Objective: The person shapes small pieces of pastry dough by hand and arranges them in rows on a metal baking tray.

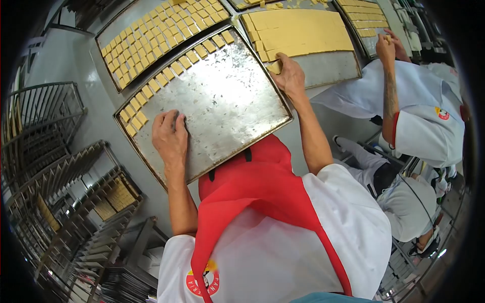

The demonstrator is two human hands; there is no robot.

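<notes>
I have the dough piece [274,67] pinched in the right hand [290,77], the dough sheet [308,33] just beyond, probably for short reach. Left of that grip, the left hand [170,135] is over the tray [227,126]; I can't tell whether it holds anything.

Right before the person [273,242] lies a tray [217,106], with dough pieces [177,67] lined along its far edge and bunched toward its left end. Behind it, I see a second tray [116,26] filled with more pieces [150,41]. To the right, a third tray [328,69] bears a dough sheet [303,33]; a co-worker [422,121] is farther right. Racks [46,112] stand off left.
</notes>
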